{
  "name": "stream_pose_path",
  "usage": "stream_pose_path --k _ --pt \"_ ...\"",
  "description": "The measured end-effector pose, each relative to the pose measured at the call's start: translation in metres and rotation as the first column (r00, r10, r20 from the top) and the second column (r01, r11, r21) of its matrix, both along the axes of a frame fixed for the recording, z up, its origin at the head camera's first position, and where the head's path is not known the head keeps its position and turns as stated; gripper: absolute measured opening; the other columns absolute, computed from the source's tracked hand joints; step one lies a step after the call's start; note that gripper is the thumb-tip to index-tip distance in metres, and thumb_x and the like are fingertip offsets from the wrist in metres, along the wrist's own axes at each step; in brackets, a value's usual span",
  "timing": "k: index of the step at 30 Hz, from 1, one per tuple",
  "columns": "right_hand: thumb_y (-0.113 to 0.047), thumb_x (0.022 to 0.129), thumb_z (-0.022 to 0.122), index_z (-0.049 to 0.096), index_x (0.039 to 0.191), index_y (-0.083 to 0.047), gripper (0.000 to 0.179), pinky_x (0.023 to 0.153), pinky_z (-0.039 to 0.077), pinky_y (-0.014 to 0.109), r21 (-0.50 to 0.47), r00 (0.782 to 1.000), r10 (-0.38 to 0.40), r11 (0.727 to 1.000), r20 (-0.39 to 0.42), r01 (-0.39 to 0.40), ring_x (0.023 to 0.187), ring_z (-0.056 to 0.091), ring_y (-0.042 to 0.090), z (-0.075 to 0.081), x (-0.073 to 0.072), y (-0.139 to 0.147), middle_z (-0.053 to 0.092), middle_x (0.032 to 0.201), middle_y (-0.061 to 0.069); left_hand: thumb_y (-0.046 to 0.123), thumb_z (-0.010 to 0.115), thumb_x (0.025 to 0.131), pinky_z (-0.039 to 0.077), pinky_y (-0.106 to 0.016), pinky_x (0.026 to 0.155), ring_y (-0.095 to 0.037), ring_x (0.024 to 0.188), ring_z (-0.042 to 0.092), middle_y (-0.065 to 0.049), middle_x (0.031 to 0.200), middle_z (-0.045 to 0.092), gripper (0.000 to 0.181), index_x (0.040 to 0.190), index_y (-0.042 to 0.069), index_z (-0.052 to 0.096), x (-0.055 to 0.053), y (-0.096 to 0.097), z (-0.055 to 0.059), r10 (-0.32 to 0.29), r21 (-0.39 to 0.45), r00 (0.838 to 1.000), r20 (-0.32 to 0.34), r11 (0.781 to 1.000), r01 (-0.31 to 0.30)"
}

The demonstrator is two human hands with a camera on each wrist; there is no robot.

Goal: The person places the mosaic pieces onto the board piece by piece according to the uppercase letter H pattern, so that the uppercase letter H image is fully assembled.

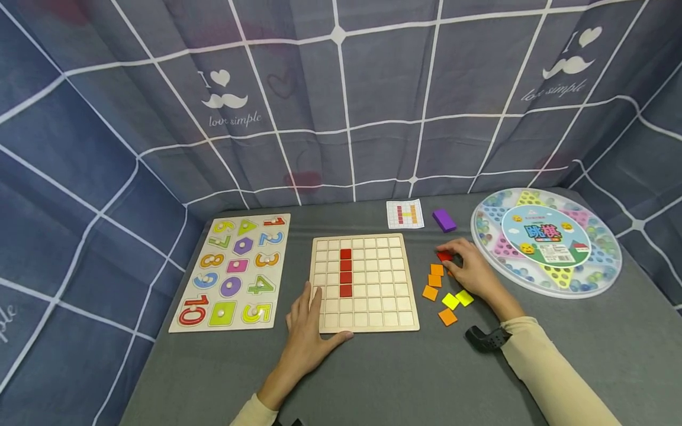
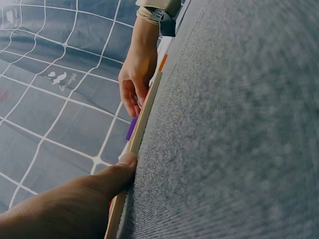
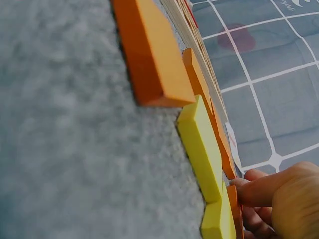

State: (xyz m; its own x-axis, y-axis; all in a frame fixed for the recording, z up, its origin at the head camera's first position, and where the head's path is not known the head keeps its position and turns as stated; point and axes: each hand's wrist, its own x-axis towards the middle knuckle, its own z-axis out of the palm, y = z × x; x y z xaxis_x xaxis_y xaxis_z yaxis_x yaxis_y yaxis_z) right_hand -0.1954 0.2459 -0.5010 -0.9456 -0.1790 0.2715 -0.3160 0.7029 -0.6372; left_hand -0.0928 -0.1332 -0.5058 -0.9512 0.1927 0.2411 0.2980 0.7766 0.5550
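Grey worktop (image 1: 383, 378) carries the board (image 1: 378, 302). Four red tiles (image 1: 346, 277) stand placed in column, 10 o'clock of its centre. My left grip (image 1: 305, 334), spread wide, touches its 8 o'clock edge; my right grip (image 1: 469, 267), narrow, pinches a red tile (image 1: 444, 256) at 3 o'clock. Per the card (image 1: 405, 214), orange tiles (image 1: 434, 280) and yellow tiles (image 1: 450, 301) apparently remain unplaced.

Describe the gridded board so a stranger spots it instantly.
On the gray table, look between the number puzzle and the round game. The left hand touches a pale wooden board there. Unlike its neighbours, it's ruled into squares, four red tiles forming one column.
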Motion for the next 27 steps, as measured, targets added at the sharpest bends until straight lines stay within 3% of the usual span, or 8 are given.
stream_pose_path --k 16,27 --pt "-0.005 0.09 0.068 0.067 0.116 -0.005 0.026 0.082 0.039 0.037 -0.028 0.997 -0.04 0.999 0.063 0.042 0.097 0.055 0.027 -0.0027 -0.0032 -0.0036 0.059 0.111 0.013 0.054 0.084 0.067 0.021 -0.052 0.095 -0.043 0.138 0.027 -0.026 0.159 0.019 0.112 0.15 -0.001 0.033 -0.0003 0.0038 0.0002 -0.009 0.0 1.0 0.001 1.0 0.009" --pt "-0.006 0.092 0.067 0.067 0.119 -0.004 0.027 0.086 0.04 0.043 -0.032 0.996 -0.005 0.999 0.093 0.008 0.102 0.055 0.031 -0.0031 -0.0077 -0.0057 0.057 0.111 0.014 0.054 0.084 0.068 0.021 -0.052 0.094 -0.043 0.138 0.026 -0.025 0.16 0.018 0.112 0.151 0.0 0.032 -0.0003 0.0007 -0.0003 0.001 -0.009 1.0 0.002 1.0 -0.001"
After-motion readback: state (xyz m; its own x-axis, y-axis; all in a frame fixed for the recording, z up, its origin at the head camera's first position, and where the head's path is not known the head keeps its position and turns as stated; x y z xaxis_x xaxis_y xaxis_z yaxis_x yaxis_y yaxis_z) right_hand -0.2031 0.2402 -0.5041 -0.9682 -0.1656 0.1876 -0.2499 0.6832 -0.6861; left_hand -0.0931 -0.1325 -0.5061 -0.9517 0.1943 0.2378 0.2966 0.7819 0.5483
